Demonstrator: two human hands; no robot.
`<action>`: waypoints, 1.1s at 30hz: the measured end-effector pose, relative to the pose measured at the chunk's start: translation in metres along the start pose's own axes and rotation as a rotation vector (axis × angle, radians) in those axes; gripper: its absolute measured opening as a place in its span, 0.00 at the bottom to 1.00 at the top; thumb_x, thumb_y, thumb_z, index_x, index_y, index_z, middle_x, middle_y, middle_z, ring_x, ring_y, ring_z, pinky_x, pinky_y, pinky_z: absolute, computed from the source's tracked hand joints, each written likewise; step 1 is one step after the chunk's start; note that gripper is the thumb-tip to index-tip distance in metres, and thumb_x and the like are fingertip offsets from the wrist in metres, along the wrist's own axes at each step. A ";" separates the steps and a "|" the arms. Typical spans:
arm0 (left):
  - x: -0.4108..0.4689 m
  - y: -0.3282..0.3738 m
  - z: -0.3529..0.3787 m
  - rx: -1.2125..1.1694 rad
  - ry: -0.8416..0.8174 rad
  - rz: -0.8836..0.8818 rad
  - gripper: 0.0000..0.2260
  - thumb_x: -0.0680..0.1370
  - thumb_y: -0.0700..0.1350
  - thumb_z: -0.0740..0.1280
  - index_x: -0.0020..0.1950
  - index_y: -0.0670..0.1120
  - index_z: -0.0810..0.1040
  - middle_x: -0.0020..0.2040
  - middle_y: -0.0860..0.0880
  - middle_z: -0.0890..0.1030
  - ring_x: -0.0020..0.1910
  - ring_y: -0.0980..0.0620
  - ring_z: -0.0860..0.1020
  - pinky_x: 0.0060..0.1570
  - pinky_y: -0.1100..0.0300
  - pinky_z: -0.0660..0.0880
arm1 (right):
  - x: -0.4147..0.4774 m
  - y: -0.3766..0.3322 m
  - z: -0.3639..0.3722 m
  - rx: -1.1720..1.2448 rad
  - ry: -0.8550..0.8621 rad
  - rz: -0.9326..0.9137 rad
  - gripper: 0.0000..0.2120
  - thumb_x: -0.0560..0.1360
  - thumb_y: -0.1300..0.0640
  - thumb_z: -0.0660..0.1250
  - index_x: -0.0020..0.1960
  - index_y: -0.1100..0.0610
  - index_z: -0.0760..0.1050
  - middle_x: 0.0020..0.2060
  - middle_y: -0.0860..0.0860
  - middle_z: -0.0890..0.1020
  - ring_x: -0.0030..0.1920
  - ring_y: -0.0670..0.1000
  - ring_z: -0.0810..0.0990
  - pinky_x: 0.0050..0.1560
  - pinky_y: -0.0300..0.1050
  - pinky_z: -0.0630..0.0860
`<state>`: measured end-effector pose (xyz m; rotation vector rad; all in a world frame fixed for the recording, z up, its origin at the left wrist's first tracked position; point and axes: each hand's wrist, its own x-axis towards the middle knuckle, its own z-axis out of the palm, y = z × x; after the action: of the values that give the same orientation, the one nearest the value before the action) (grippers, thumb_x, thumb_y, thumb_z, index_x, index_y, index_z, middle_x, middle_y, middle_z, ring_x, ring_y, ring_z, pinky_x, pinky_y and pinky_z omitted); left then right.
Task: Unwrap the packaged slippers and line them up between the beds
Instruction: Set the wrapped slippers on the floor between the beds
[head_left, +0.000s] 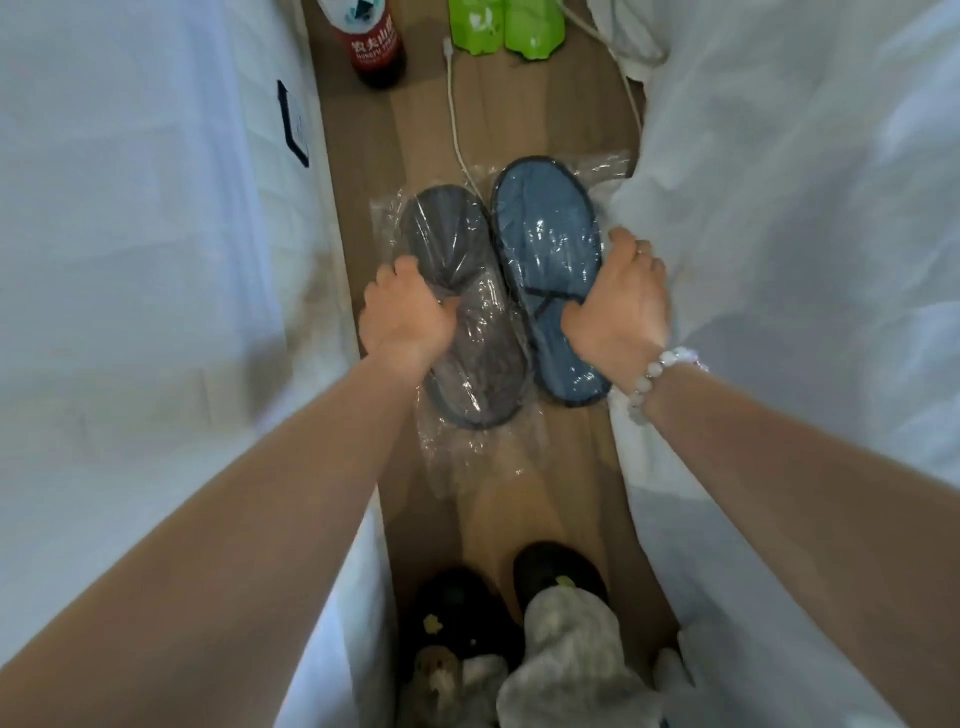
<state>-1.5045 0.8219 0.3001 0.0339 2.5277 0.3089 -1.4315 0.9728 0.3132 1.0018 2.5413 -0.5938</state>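
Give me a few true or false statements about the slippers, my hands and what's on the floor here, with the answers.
1. The grey slippers and the blue slippers are both wrapped in clear plastic. True.
2. The left hand grips the blue slippers. False: it grips the grey slippers, and the right hand holds the blue slippers.
3. A white cable lies on the wooden floor beyond the slippers. True.
4. The bottle has a green label. False: its label is red.
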 end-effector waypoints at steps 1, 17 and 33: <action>-0.012 0.001 -0.011 0.016 0.039 0.045 0.22 0.77 0.47 0.64 0.69 0.41 0.65 0.65 0.41 0.70 0.64 0.40 0.70 0.58 0.48 0.68 | -0.010 -0.003 -0.015 -0.030 0.003 -0.039 0.32 0.72 0.62 0.66 0.72 0.59 0.56 0.68 0.57 0.67 0.66 0.58 0.66 0.62 0.49 0.66; -0.247 0.066 -0.256 0.177 0.144 0.414 0.17 0.81 0.46 0.56 0.70 0.48 0.66 0.66 0.48 0.71 0.64 0.48 0.70 0.61 0.57 0.65 | -0.226 -0.091 -0.292 -0.275 -0.082 -0.350 0.25 0.78 0.56 0.57 0.74 0.52 0.56 0.72 0.52 0.61 0.70 0.53 0.61 0.67 0.46 0.61; -0.418 0.080 -0.414 0.212 0.274 0.435 0.16 0.82 0.50 0.51 0.68 0.49 0.68 0.63 0.49 0.73 0.62 0.48 0.69 0.58 0.57 0.65 | -0.374 -0.148 -0.455 -0.302 0.086 -0.360 0.18 0.81 0.54 0.53 0.69 0.54 0.66 0.71 0.54 0.64 0.69 0.53 0.63 0.66 0.48 0.62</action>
<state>-1.3932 0.7736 0.8811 0.6723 2.7979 0.2242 -1.3506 0.8912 0.9095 0.4803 2.7999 -0.2448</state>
